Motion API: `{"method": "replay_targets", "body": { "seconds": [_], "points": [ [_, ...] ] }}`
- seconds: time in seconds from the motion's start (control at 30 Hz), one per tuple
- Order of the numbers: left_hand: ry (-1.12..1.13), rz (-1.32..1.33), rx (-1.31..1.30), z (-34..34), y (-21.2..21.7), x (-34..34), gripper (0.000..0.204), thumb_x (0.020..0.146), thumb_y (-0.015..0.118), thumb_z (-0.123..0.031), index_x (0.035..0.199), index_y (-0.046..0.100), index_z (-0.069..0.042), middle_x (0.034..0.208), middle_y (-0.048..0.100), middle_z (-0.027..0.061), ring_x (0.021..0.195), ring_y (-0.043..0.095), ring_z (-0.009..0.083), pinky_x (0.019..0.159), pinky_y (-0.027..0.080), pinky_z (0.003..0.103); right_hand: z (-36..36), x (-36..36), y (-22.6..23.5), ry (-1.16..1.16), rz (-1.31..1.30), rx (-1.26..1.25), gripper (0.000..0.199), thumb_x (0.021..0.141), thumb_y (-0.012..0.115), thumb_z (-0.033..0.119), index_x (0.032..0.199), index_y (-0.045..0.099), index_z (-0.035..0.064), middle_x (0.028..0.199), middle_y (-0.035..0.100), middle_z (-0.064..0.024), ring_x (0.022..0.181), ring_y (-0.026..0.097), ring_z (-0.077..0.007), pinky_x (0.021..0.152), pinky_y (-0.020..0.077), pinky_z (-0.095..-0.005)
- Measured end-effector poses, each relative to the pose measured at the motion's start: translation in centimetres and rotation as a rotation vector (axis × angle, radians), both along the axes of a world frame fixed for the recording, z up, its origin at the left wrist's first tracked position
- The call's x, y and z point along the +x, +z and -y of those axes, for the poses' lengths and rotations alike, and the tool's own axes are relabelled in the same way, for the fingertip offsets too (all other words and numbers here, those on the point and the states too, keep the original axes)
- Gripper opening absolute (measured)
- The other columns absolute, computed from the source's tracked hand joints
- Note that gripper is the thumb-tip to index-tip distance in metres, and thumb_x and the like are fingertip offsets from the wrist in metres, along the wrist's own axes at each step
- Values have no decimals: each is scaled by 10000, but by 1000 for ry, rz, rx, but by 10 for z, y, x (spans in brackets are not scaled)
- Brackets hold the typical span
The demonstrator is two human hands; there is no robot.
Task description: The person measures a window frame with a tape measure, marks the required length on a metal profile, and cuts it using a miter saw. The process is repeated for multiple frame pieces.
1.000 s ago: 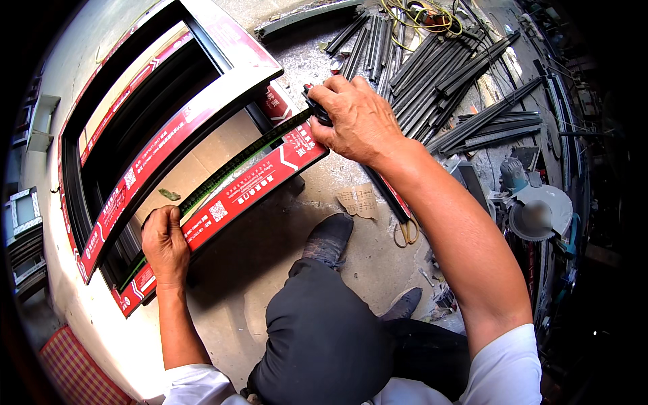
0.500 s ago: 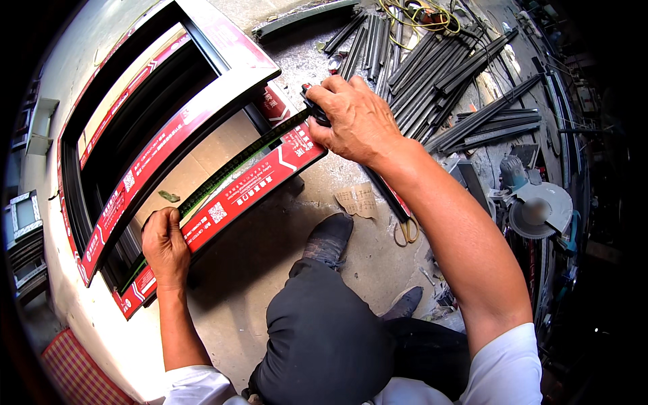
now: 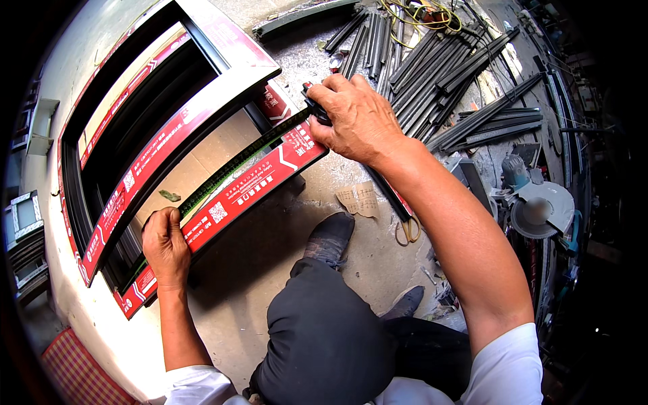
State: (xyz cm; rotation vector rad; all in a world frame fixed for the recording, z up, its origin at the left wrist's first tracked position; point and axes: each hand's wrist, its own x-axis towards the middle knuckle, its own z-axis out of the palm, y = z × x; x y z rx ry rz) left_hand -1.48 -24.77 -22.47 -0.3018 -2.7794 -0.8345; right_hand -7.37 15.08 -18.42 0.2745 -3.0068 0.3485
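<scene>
1. Red film with white marks covered the frame bar [image 3: 229,196] that both hands held; it ran slantwise from lower left to upper right, against the bigger window frame [image 3: 169,128] lying on the concrete floor [image 3: 270,270].
2. The left hand [image 3: 164,246] was closed over the bar's lower end, fingers curled over its edge.
3. The right hand [image 3: 358,118] was clenched at the bar's upper end, gripping a small dark tool [image 3: 314,108] with a red tip pressed to the bar.
4. A dark rubber strip [image 3: 236,162] lay along the bar's upper edge between the two hands.
5. Dark metal bars [image 3: 439,74] lay piled beyond the right hand, with yellow cable [image 3: 418,13] near the top.
6. A circular saw [image 3: 536,209] sat at the right, well apart from both hands.
7. A scrap of cardboard [image 3: 358,199] lay just below the bar's upper end, near the person's shoe [image 3: 331,236].
</scene>
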Motion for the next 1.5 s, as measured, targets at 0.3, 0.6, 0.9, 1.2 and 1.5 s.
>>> {"method": "replay_targets", "body": {
  "seconds": [0.3, 0.6, 0.9, 1.2, 1.5],
  "points": [
    [1, -6, 1, 1, 1, 0, 117, 1073, 686, -104, 987, 682, -26, 877, 679, 131, 816, 662, 323, 803, 529, 403, 2, 0, 1, 0, -4, 7, 373, 967, 722, 351, 1286, 727, 157, 1256, 685, -94, 1188, 647, -340, 987, 612, -473],
    [-8, -51, -72, -2, 2, -1, 111, 1088, 660, -102, 1005, 671, -28, 906, 670, 128, 864, 648, 321, 848, 512, 399, -4, 15, 9, -27, -71, -36, 356, 949, 766, 343, 1240, 725, 143, 1233, 671, -103, 1172, 644, -342, 956, 619, -476],
    [-134, -200, -71, 1, -10, 5, 116, 1113, 623, -70, 1035, 649, 11, 933, 644, 143, 878, 624, 325, 825, 499, 421, -11, 66, 35, -82, -140, -38, 298, 885, 807, 310, 1084, 728, 103, 1195, 662, -156, 1147, 631, -380, 873, 613, -487],
    [-123, -185, -66, -1, -2, -2, 101, 1078, 655, -91, 990, 667, -42, 882, 650, 125, 853, 640, 330, 822, 510, 431, 1, 59, 40, -133, -25, -10, 332, 946, 784, 340, 1199, 718, 135, 1252, 653, -112, 1195, 609, -346, 957, 600, -496],
    [-20, -141, -85, -2, -3, 3, 72, 1044, 689, -91, 981, 690, -56, 919, 710, 110, 883, 676, 321, 855, 516, 424, 7, 9, 13, -78, 74, -2, 401, 959, 772, 350, 1308, 712, 160, 1311, 656, -108, 1228, 616, -369, 1026, 581, -499]
  ]
}}
